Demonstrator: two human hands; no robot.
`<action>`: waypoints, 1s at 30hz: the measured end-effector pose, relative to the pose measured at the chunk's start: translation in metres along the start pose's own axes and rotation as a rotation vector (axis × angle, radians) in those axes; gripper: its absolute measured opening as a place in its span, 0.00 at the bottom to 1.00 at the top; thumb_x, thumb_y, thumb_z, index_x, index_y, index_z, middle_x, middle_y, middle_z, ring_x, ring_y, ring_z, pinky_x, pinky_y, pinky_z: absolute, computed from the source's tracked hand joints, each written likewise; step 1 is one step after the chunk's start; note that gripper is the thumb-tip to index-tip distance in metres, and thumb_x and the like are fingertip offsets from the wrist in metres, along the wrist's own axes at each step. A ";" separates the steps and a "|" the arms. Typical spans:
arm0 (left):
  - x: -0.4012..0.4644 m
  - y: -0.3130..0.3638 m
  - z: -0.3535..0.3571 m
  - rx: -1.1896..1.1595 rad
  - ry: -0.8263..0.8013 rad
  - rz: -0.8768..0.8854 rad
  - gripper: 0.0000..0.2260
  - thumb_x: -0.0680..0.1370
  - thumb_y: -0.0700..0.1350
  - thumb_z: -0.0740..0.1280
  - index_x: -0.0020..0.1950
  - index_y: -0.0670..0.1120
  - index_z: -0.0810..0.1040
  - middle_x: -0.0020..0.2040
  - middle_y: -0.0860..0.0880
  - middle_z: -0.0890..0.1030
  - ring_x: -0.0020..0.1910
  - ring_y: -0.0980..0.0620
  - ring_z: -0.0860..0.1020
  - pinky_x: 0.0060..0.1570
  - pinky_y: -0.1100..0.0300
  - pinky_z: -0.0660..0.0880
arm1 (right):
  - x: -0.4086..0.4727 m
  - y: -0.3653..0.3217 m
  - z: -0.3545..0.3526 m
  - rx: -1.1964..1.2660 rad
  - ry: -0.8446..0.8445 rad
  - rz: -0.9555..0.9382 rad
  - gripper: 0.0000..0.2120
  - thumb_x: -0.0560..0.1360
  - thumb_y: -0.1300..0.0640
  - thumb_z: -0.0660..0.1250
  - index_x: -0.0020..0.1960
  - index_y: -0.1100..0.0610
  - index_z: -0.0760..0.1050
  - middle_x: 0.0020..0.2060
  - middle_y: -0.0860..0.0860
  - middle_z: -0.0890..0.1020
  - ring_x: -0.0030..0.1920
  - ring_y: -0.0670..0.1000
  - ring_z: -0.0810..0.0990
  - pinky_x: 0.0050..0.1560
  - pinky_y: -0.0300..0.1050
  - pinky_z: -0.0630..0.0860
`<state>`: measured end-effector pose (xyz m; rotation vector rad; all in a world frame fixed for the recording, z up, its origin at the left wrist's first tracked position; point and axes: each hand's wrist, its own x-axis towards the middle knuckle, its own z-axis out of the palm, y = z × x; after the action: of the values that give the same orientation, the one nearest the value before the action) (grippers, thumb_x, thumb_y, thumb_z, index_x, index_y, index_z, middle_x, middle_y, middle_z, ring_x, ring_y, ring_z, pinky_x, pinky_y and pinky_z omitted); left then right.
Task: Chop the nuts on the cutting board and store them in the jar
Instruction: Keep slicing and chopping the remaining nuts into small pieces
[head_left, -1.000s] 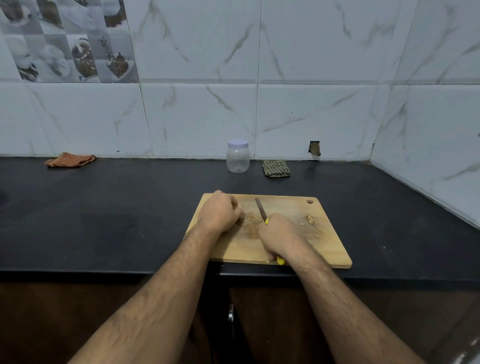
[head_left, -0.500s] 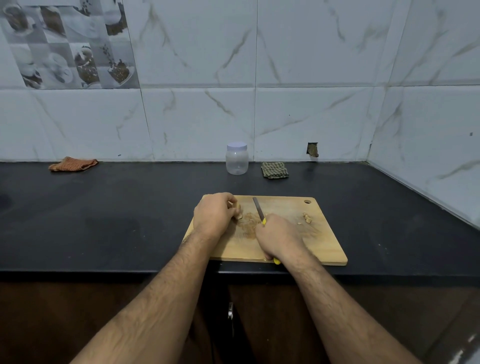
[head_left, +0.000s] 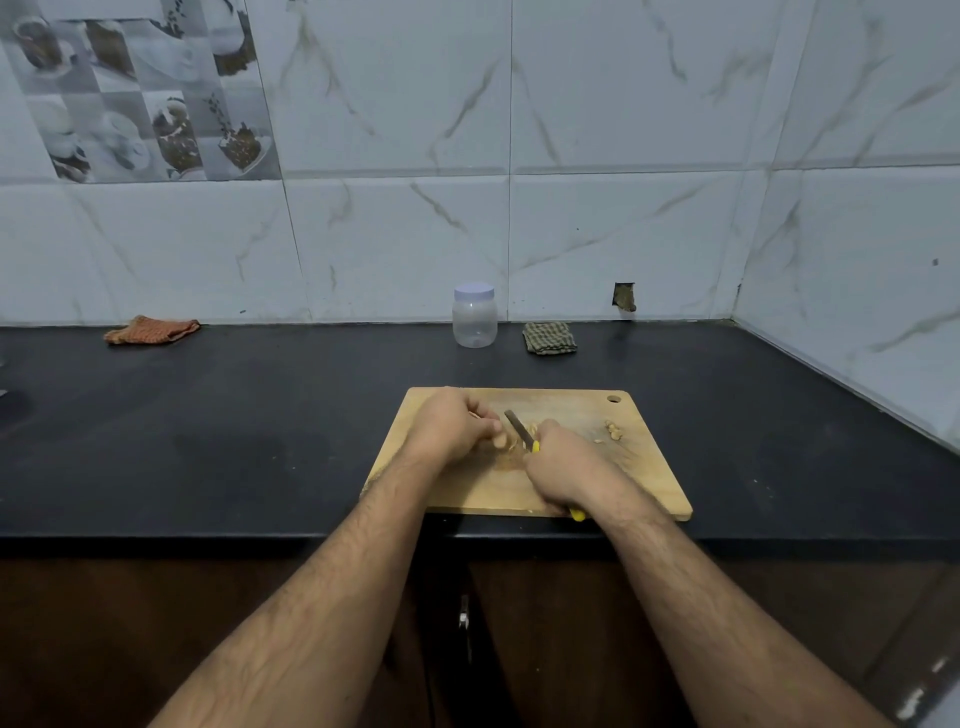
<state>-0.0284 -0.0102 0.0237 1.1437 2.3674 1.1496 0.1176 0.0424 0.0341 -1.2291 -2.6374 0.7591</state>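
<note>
Head view only: cutting board (head_left: 644, 483) lies at the front edge of the black worktop (head_left: 234, 441), close in so both forearms reach it. Right hand (head_left: 563, 467) is curled round the yellow handle of a knife (head_left: 519, 430), whose blade points away and to the left over a heap of chopped nuts (head_left: 511, 454) at the board's middle. Left hand (head_left: 451, 427) rests on the board just left of the blade, fingers curled under and apparently steadying the nuts; I judge this keeps the fingertips back from the edge. A few more nuts sit near the board's far right corner. Jar (head_left: 474, 315) stands at the worktop's back edge, well apart from the board, lid on and looking empty, so storing is not yet begun.
</note>
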 end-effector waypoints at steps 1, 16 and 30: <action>-0.001 0.000 0.002 -0.010 -0.030 -0.024 0.07 0.75 0.43 0.73 0.38 0.49 0.82 0.31 0.53 0.82 0.31 0.55 0.77 0.42 0.57 0.76 | -0.001 0.002 0.000 -0.011 0.005 -0.003 0.10 0.77 0.62 0.59 0.57 0.55 0.68 0.38 0.51 0.79 0.38 0.51 0.78 0.32 0.45 0.69; -0.004 -0.008 0.001 0.111 -0.133 0.023 0.07 0.74 0.44 0.75 0.51 0.50 0.83 0.46 0.53 0.82 0.45 0.55 0.78 0.53 0.59 0.76 | -0.034 -0.005 -0.001 -0.103 -0.004 -0.065 0.30 0.78 0.59 0.55 0.78 0.42 0.59 0.58 0.48 0.81 0.30 0.48 0.84 0.41 0.42 0.80; -0.003 -0.006 0.010 0.343 -0.063 0.117 0.09 0.75 0.47 0.73 0.55 0.52 0.85 0.53 0.55 0.85 0.52 0.56 0.80 0.54 0.61 0.75 | -0.035 -0.014 -0.001 -0.235 -0.005 -0.050 0.29 0.77 0.61 0.56 0.76 0.43 0.63 0.60 0.51 0.80 0.51 0.54 0.82 0.52 0.48 0.77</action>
<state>-0.0246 -0.0091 0.0127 1.4201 2.5424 0.7417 0.1308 0.0092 0.0449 -1.2089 -2.8133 0.4552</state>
